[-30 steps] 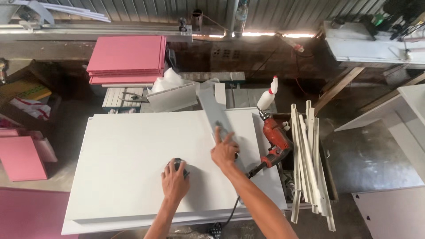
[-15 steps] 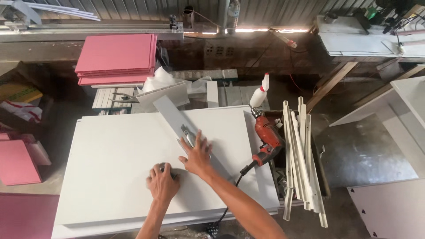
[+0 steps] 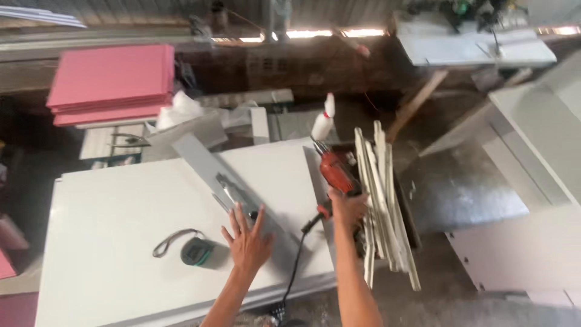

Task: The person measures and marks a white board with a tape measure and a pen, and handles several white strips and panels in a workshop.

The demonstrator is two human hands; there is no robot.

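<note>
Panel (image 3: 121, 230), white and broad, carries a grey strip (image 3: 224, 175) pinned under the spread, flat left hand (image 3: 247, 242); the right hand (image 3: 348, 206) closes around the red drill (image 3: 336, 172) at the edge. Fastening seemingly needs the drill lifted over.

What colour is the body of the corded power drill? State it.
Red-orange with black parts, on the corded power drill under the right hand; head view.

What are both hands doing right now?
Left hand: open, fingers spread, flat on the grey strip.
Right hand: closed on the red drill handle.
</note>
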